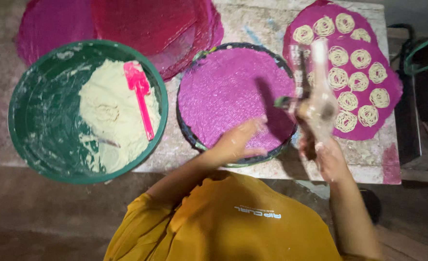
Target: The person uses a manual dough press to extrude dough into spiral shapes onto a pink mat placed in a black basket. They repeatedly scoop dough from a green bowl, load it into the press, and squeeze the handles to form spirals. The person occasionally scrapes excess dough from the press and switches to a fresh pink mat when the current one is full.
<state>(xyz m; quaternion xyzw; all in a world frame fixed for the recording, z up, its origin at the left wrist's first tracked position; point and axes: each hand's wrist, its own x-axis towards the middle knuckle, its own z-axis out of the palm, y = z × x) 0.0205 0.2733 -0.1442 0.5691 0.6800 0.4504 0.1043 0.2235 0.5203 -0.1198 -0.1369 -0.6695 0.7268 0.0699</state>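
Purple mat (223,92) under flat, released left hand (238,140); right hand (331,159) grasps dough press (318,99).

**No packaging in sight, one printed mark on a shirt**

No package, sign or screen shows anywhere. The only label-like thing is a small white printed mark (257,213) on the back of the mustard-yellow shirt (214,227), a short horizontal strip lying below and between the left grip (238,140) and the right grip (327,159), nearer the camera than both.
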